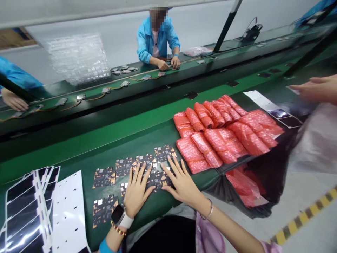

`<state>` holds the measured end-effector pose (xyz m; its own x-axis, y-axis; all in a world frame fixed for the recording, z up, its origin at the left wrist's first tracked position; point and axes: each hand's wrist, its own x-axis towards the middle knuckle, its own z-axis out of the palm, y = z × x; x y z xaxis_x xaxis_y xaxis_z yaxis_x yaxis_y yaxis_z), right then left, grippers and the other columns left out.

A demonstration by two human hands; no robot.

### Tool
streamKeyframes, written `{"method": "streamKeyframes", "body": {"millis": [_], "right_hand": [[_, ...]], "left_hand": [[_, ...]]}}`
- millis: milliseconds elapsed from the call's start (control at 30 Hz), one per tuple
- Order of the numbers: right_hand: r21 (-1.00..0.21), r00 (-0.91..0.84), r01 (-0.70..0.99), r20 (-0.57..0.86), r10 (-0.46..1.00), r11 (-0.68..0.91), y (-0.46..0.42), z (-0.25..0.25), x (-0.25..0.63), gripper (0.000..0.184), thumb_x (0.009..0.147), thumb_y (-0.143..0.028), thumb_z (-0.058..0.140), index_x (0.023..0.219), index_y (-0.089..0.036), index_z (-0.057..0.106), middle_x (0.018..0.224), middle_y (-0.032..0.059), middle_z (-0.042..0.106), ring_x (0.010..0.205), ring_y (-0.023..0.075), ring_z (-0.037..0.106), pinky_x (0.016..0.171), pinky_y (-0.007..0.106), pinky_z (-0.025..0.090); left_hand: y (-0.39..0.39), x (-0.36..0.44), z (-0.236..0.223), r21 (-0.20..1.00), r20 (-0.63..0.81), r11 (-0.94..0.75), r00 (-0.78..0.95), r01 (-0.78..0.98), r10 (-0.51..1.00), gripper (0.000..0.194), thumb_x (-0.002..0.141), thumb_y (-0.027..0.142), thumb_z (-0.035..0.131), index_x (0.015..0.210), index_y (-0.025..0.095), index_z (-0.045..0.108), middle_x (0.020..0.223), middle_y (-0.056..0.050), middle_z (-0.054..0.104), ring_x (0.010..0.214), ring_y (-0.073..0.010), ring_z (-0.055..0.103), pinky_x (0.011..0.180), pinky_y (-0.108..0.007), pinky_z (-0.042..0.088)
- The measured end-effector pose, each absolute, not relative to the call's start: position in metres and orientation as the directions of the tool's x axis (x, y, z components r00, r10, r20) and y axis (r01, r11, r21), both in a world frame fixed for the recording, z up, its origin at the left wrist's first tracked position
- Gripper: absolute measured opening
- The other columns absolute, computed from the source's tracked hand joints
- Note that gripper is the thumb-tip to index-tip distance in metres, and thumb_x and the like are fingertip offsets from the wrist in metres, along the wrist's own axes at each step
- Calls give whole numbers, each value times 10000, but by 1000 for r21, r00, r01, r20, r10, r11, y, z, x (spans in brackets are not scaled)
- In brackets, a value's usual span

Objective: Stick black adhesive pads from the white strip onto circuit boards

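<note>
My left hand [137, 189] lies flat with fingers spread on dark circuit boards [147, 165] laid out on the green bench [110, 140]. A smartwatch sits on that wrist. My right hand [181, 182] also rests flat, fingers apart, on the boards just right of the left hand, with a thin bracelet on its wrist. More boards [104, 176] lie to the left, and one [104, 208] sits nearer the front edge. Neither hand grips anything.
Red bubble-wrap pouches [226, 133] are stacked in rows to the right, with more in a dark bag [244, 186] below the edge. Black-and-white sheets [28, 207] lie at left. Across the belt a person in blue [158, 42] works; another person's hand [316, 89] reaches in at right.
</note>
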<state>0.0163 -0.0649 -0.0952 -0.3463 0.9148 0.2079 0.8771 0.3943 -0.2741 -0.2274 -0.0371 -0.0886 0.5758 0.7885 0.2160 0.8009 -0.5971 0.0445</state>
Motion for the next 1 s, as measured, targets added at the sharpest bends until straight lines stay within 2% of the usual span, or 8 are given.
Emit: {"method": "streamKeyframes", "body": {"millis": [167, 300, 433, 567, 733, 833, 900, 1000], "right_hand": [[-224, -380, 875, 229, 896, 428, -53, -94, -8, 800, 968, -522, 603, 1626, -387, 168, 1709, 92, 55, 1539, 475, 104, 1154, 774, 140], [-233, -405, 859, 240, 883, 457, -45, -98, -21, 784, 947, -585, 601, 1611, -415, 221, 1708, 77, 115, 1528, 496, 128, 1125, 815, 89], [-232, -399, 859, 256, 881, 456, -41, -102, -26, 749, 940, -636, 576, 1594, -421, 282, 1696, 70, 190, 1517, 502, 161, 1117, 822, 75], [-217, -448, 841, 236, 862, 496, -26, -103, -20, 718, 943, -657, 551, 1582, -428, 316, 1689, 73, 219, 1514, 490, 190, 1117, 817, 77], [-162, -497, 833, 200, 845, 528, 14, -99, -14, 691, 936, -657, 566, 1559, -424, 377, 1690, 58, 216, 1524, 470, 176, 1127, 807, 48], [-134, -502, 837, 197, 842, 531, 32, -101, -16, 669, 948, -664, 538, 1552, -414, 396, 1690, 49, 215, 1528, 459, 171, 1132, 800, 42], [-118, -516, 831, 203, 832, 544, 37, -106, -16, 668, 951, -668, 520, 1552, -399, 405, 1686, 53, 226, 1530, 458, 165, 1132, 798, 31], [-95, -527, 821, 256, 811, 563, 38, -117, -16, 650, 969, -656, 473, 1552, -375, 413, 1679, 64, 250, 1533, 450, 165, 1125, 802, -1]], "left_hand": [[-63, -274, -63, 24, 189, -448, 436, 894, 880, 688, 1015, 414, 497, 1623, 268, 210, 1686, -94, 271, 1567, -345, 182, 1229, -628, 230], [-73, -322, -66, -36, 139, -364, 366, 931, 920, 686, 984, 496, 531, 1602, 334, 280, 1690, -74, 262, 1570, -406, 106, 1198, -706, 215], [-61, -330, -80, -28, 83, -355, 356, 934, 931, 637, 968, 542, 535, 1559, 359, 384, 1690, -58, 267, 1562, -437, 110, 1181, -737, 200], [-40, -319, -85, 49, 95, -333, 328, 942, 940, 584, 971, 527, 529, 1515, 322, 474, 1660, -47, 345, 1539, -411, 220, 1213, -695, 166], [-9, -322, -87, 136, 130, -304, 287, 943, 949, 636, 967, 502, 538, 1561, 332, 390, 1627, -43, 409, 1520, -409, 269, 1222, -684, 126], [2, -320, -88, 176, 131, -289, 269, 941, 954, 613, 968, 474, 539, 1551, 335, 408, 1638, -35, 391, 1530, -398, 253, 1227, -674, 122], [1, -315, -86, 193, 131, -273, 251, 942, 959, 606, 970, 461, 539, 1547, 327, 416, 1651, -46, 366, 1535, -370, 260, 1238, -631, 152], [-11, -315, -74, 207, 150, -213, 184, 955, 971, 623, 969, 487, 541, 1552, 312, 406, 1677, -63, 307, 1547, -300, 259, 1249, -505, 223]]}}
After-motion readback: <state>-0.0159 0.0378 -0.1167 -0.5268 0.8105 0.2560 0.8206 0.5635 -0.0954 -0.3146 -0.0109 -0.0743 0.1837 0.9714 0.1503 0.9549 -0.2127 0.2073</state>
